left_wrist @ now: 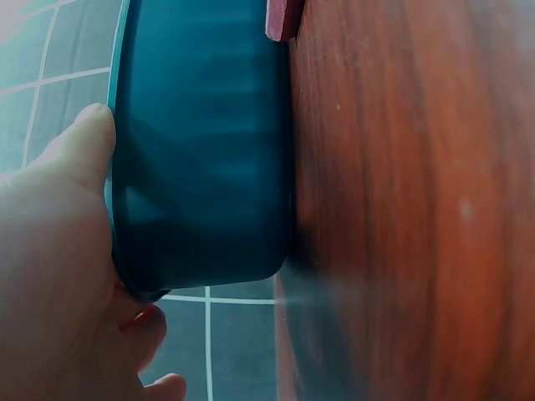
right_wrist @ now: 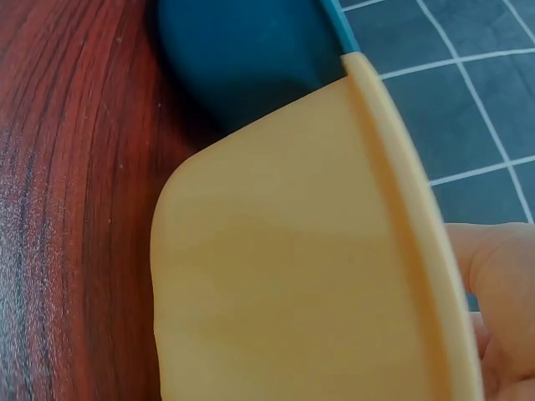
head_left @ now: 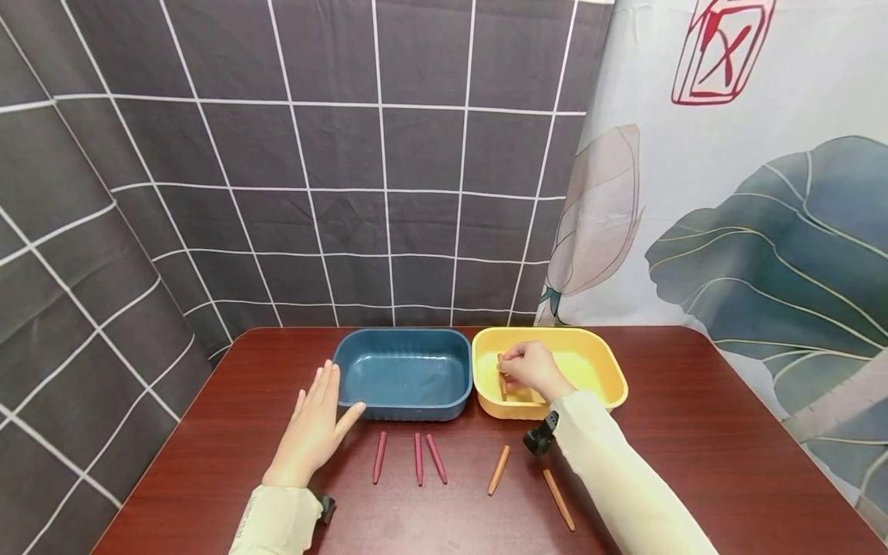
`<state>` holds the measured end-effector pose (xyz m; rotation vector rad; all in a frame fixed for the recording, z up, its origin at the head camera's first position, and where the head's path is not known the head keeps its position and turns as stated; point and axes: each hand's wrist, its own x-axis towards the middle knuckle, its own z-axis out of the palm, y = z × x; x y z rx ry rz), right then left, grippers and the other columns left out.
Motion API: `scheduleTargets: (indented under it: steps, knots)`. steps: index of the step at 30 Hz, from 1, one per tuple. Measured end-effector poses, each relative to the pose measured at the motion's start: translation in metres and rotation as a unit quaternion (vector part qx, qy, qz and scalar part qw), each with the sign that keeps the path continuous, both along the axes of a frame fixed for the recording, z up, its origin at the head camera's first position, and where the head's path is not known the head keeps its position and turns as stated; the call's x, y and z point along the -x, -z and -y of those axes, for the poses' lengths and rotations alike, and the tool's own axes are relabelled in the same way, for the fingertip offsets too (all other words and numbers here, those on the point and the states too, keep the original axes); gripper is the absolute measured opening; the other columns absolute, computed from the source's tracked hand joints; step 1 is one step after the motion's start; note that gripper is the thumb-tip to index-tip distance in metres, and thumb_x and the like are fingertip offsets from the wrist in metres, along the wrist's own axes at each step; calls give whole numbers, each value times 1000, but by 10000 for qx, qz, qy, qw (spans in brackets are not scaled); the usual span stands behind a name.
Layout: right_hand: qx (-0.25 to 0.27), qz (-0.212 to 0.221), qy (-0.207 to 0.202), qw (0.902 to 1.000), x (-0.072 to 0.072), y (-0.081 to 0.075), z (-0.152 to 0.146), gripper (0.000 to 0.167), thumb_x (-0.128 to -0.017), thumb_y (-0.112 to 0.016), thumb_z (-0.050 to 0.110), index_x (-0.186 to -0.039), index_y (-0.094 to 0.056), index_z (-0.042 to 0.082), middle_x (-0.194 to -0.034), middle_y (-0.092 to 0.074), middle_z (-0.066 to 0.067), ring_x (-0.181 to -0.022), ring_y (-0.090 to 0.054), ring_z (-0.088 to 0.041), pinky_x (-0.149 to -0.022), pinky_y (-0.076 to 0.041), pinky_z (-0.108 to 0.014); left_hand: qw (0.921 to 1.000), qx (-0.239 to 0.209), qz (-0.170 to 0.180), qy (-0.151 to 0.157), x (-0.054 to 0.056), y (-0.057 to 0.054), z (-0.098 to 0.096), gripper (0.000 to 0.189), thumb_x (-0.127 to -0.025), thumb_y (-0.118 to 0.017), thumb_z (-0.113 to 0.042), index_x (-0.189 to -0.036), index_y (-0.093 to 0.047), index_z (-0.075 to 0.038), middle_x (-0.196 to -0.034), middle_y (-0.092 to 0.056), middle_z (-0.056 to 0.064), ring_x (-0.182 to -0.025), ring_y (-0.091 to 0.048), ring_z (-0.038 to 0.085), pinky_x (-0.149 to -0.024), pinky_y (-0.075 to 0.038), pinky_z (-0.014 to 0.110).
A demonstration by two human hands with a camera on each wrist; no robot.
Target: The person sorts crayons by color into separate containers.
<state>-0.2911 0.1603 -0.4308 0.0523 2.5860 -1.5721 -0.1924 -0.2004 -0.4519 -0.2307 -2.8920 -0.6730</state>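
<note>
My right hand (head_left: 534, 368) reaches over the yellow tub (head_left: 597, 389) and pinches an orange crayon (head_left: 502, 387) that points down inside it. In the right wrist view the tub's wall hides most of that hand. My left hand (head_left: 310, 428), fingers straight and thumb spread, is at the left front corner of the blue tub (head_left: 416, 412). In the left wrist view its thumb is against the tub's rim. Three dark pink crayons (head_left: 419, 459) lie in front of the blue tub. Two more orange crayons lie in front of the yellow one, the nearer (head_left: 559, 501) beside my right sleeve.
Both tubs stand side by side at the back of a reddish-brown wooden table (head_left: 430, 516). Behind them hangs a dark grey cloth (head_left: 423, 223) with white grid lines. A pale curtain with leaf prints (head_left: 784, 239) hangs at the right.
</note>
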Motion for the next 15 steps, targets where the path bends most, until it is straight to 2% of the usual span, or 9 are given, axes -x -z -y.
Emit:
scheduleTargets:
  steps: [3,9,15]
  knots:
    - [-166,107,-15,9998,3,3,4,13,-90,-72,3,-96,-70,-8,-88,-68,-15,-57,-68,-15,-59,-60,-29,10000,7,-8,-20,0,0,0,86,-101,-58,-47,-157,-21,7,-165,-18,26,-152,-17,45,-118,-16,66]
    - [-271,254,-29,9993,3,7,9,11,-91,-72,3,-90,-72,-8,-73,-68,-12,-53,-66,-13,-57,-59,-26,10000,46,-27,-41,0,0,0,87,-100,-58,-48,-157,-22,7,-165,-19,26,-152,-18,45,-118,-17,66]
    - [-589,-23,12,9983,1,5,11,12,-89,-72,5,-90,-71,-7,-74,-66,-9,-57,-65,-15,-58,-57,-24,9999,51,-107,-50,-2,-1,0,86,-101,-58,-48,-157,-23,7,-164,-21,26,-151,-19,45,-118,-18,66]
